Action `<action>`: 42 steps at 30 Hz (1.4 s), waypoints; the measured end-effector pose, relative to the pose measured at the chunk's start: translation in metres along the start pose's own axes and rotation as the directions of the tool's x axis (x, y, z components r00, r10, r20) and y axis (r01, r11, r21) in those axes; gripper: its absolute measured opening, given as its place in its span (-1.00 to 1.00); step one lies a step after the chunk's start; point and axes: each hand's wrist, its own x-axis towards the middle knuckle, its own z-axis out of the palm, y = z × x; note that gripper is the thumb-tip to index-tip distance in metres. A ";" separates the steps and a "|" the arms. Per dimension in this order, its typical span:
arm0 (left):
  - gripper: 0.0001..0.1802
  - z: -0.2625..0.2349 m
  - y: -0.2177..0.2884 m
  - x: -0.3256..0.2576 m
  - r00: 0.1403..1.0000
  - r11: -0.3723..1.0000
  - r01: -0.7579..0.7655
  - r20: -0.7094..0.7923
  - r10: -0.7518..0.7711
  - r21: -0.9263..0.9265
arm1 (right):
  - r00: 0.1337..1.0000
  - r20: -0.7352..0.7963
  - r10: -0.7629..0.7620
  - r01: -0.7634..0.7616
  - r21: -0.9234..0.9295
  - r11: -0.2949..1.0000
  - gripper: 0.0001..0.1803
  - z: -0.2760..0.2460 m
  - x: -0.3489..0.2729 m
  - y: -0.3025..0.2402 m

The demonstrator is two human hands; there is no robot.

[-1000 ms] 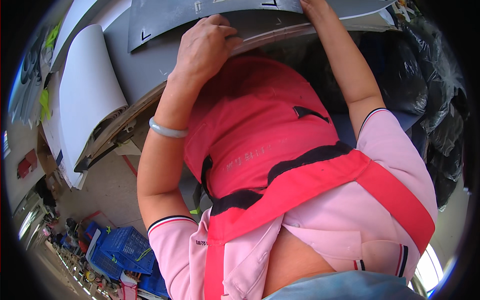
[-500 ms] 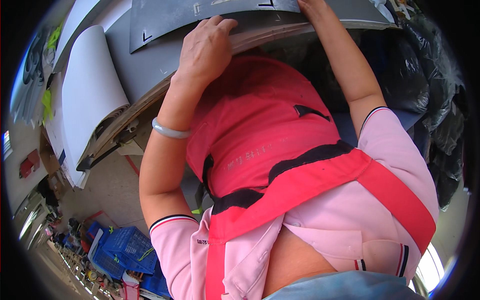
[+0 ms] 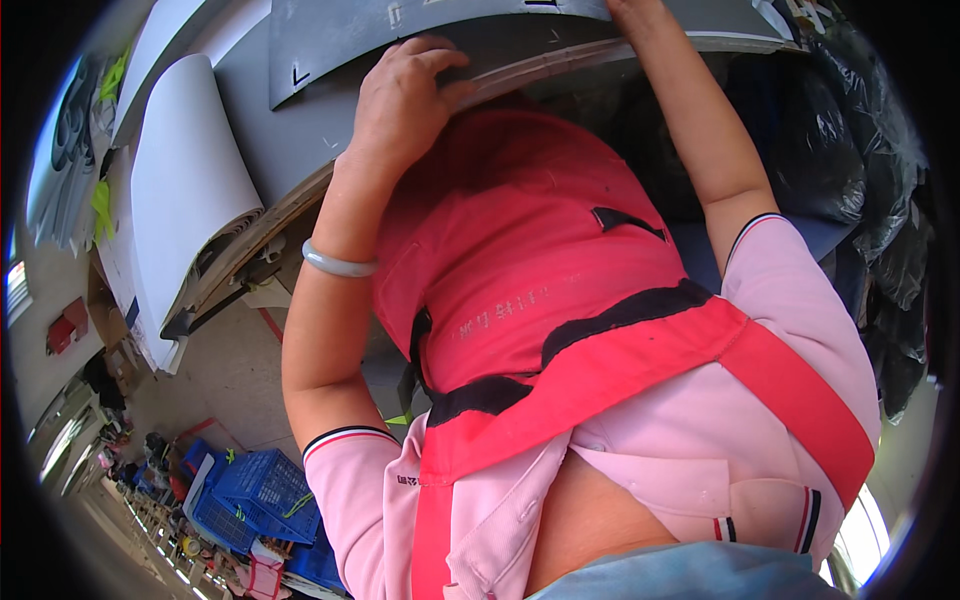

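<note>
A dark grey template sheet with small cut-out slots and black corner marks lies at the top of the view, its upper part outside the picture. Below it is a larger grey sheet on the worktable. My left hand, a pale bangle on its wrist, hovers at the template's near edge. Its fingers are apart, the tips slightly blurred, and nothing shows in them. At the template's right end is my right hand, mostly cut off by the top of the picture, so its fingers are hidden.
White sheet material curls over the table's left end. The table's layered near edge runs just before my red apron. Black plastic bags fill the right side. Blue crates stand on the floor at lower left.
My left hand's fingers have lifted and spread, with the thumb now apart from them. The template sits slightly farther up and right in view; the whole view has shifted a little too.
</note>
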 end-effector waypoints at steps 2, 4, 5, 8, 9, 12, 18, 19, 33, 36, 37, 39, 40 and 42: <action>-0.66 -0.001 -0.002 0.001 1.000 0.999 0.010 0.014 -0.009 -0.035 | 1.000 0.018 -0.016 0.015 0.041 0.999 -0.77 0.002 -0.001 -0.004; -0.67 0.000 -0.004 0.005 1.000 0.998 0.010 0.027 -0.009 -0.060 | 0.998 0.010 -0.059 0.059 0.024 0.998 -0.72 -0.002 -0.001 -0.008; -0.67 -0.001 -0.004 0.006 0.999 0.997 0.018 0.038 -0.015 -0.077 | 0.998 0.013 -0.059 0.059 0.025 0.998 -0.72 0.000 -0.002 -0.011; -0.68 -0.002 0.003 0.005 0.998 1.000 0.007 0.062 -0.008 0.018 | 0.999 -0.013 -0.048 0.049 0.055 0.997 -0.68 0.004 -0.004 -0.018; -0.68 0.002 0.005 0.007 0.998 1.000 0.007 0.059 -0.009 0.021 | 0.997 -0.042 -0.067 0.068 0.012 0.998 -0.67 0.002 -0.005 -0.020; -0.59 0.025 0.012 0.026 0.996 0.980 -0.068 0.066 0.057 0.189 | 0.997 -0.051 -0.066 0.068 0.038 0.997 -0.64 0.022 -0.016 -0.030; -0.72 0.077 0.055 0.114 0.991 0.992 -0.095 0.102 0.087 0.080 | 0.987 -0.056 -0.150 0.153 0.046 0.987 -0.60 0.059 -0.023 -0.065; -0.72 0.076 0.053 0.112 0.991 0.992 -0.101 0.096 0.093 0.072 | 1.000 0.028 0.011 -0.019 0.304 0.952 -0.60 0.068 -0.029 -0.079; -0.54 0.067 0.033 0.093 0.980 0.975 -0.013 0.192 0.056 -0.222 | 0.992 -0.002 -0.125 0.125 0.023 0.992 -0.75 0.067 -0.037 -0.060; -0.55 0.073 0.025 0.092 0.993 0.965 -0.085 0.054 0.101 -0.246 | 0.992 -0.025 -0.124 0.125 0.039 0.991 -0.74 0.059 -0.033 -0.059; -0.55 0.074 0.026 0.092 0.993 0.965 -0.087 0.059 0.104 -0.248 | 0.992 -0.030 -0.124 0.126 0.041 0.991 -0.74 0.057 -0.034 -0.058; -0.55 0.072 0.029 0.090 0.994 0.985 -0.081 0.066 0.091 -0.150 | 0.991 -0.056 -0.121 0.123 0.045 0.991 -0.71 0.055 -0.038 -0.058; -0.55 0.071 0.030 0.092 0.993 0.985 -0.083 0.071 0.095 -0.151 | 0.991 -0.061 -0.121 0.124 0.047 0.991 -0.71 0.050 -0.035 -0.055; -0.53 0.069 0.030 0.095 0.980 0.993 -0.034 0.193 0.057 -0.117 | 0.979 -0.049 -0.196 0.198 0.030 0.980 -0.66 0.040 -0.025 -0.048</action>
